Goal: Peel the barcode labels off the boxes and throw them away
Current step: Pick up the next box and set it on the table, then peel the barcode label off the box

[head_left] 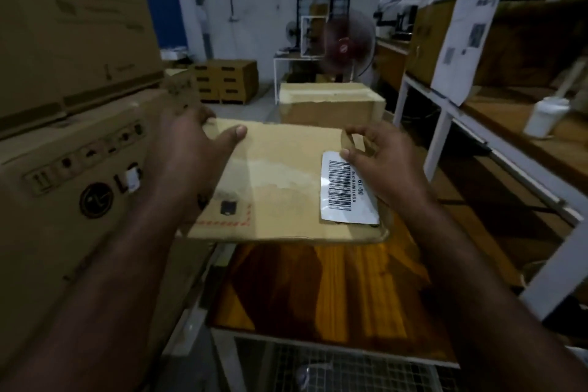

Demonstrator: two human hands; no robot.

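Observation:
A flat brown cardboard box [280, 181] is held up in front of me above a wooden table. My left hand [194, 149] grips its left edge, thumb on the top face and fingers curled behind the far edge. A white barcode label [345, 191] is stuck on the right part of the top face. My right hand [378, 159] holds the box's right edge; its thumb tip presses on the label's upper corner, and its fingers curl round a torn flap at the far right corner.
Large LG cartons [79, 169] are stacked at my left. A wooden table [318, 283] lies below the box, with a wire mesh basket [334, 369] under its near edge. Another cardboard box [331, 102] sits ahead. White shelving [442, 124] with a white bottle [545, 116] runs along the right.

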